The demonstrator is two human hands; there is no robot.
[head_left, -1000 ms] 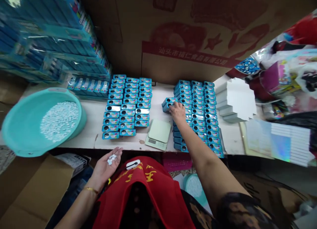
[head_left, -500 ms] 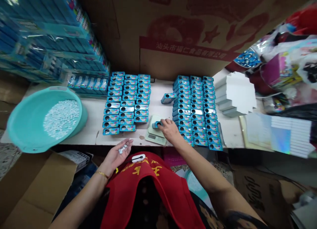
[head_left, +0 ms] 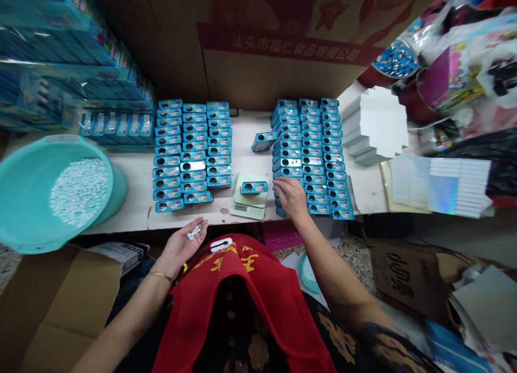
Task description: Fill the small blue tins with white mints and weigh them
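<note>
A small blue tin [head_left: 254, 187] lies on a pale green scale [head_left: 250, 197] at the table's front edge. My right hand [head_left: 291, 198] rests just right of the scale with fingers spread, holding nothing. My left hand [head_left: 186, 240] is palm up below the table edge, cupping a few white tablets [head_left: 194, 232]. Rows of blue tins are laid out left [head_left: 189, 155] and right [head_left: 311, 155] of the scale. One single tin [head_left: 264, 141] sits apart between the two blocks.
A teal basin [head_left: 24, 201] with white tablets stands at the left. Wrapped blue packs [head_left: 60, 77] are stacked behind it. A big cardboard box [head_left: 262, 44] backs the table. White boxes [head_left: 375, 125] and shiny cards [head_left: 444, 184] lie at the right. Cardboard cartons [head_left: 60, 303] sit on the floor.
My right hand took a tin from beside the right block, set it on the scale and let go. My left hand kept the tablets and barely moved.
</note>
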